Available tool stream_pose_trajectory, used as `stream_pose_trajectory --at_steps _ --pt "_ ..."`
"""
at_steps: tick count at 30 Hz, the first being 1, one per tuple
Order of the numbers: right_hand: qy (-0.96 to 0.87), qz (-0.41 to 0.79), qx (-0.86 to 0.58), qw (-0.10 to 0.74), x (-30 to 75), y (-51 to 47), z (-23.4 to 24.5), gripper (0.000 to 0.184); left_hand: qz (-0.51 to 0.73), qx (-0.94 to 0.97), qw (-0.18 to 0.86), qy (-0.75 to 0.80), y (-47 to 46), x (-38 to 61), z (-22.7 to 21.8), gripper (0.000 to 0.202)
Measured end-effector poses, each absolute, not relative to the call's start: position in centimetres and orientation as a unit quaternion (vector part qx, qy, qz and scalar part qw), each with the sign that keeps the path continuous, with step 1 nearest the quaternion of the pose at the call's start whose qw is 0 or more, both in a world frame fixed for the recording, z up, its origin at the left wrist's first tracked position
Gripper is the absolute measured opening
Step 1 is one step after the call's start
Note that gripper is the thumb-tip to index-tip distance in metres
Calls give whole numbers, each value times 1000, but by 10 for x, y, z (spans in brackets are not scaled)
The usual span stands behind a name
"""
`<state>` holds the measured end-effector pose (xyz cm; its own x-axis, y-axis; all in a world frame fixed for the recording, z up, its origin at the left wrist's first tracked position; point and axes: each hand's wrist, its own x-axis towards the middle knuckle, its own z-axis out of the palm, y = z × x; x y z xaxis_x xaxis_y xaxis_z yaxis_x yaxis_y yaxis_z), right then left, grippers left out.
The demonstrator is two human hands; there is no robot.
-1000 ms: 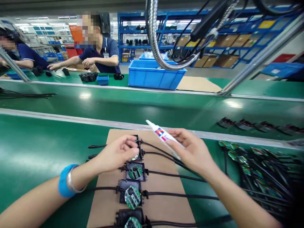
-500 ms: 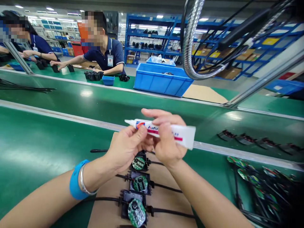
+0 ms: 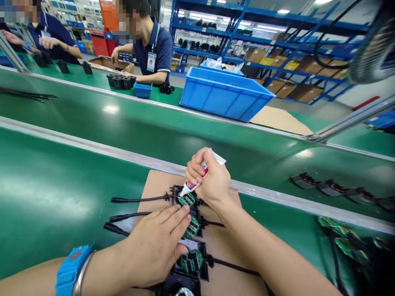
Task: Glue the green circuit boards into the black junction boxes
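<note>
My right hand is wrapped round a white glue tube with blue, orange and red print. Its nozzle points down at the round green circuit board in the farthest black housing; whether the tip touches I cannot tell. Fingers stretched out flat, my left hand lies over the left side of the nearer housings. Beside its fingertips is a second circuit board, and by its thumb a third circuit board. Black cables run out from the housings on both sides.
Brown cardboard lies under the housings. Wired boards are heaped at the right, with curved dark parts beyond the metal rail. Across the bench stand a big blue bin and two co-workers. A flexible metal hose hangs upper right.
My right hand has tipped the glue tube from level to nozzle-down and lowered it to the farthest board. My left hand has left the tube and come down over the housings. The view has shifted.
</note>
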<state>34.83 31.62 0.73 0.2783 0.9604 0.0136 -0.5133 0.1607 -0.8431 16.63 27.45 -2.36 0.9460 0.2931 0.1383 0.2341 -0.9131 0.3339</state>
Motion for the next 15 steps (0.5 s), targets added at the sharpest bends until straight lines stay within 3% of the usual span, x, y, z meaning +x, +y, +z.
stream_pose_trajectory --at_steps 15 --pt "-380 500 -387 675 351 306 9 38 122 974 131 141 274 165 -26 49"
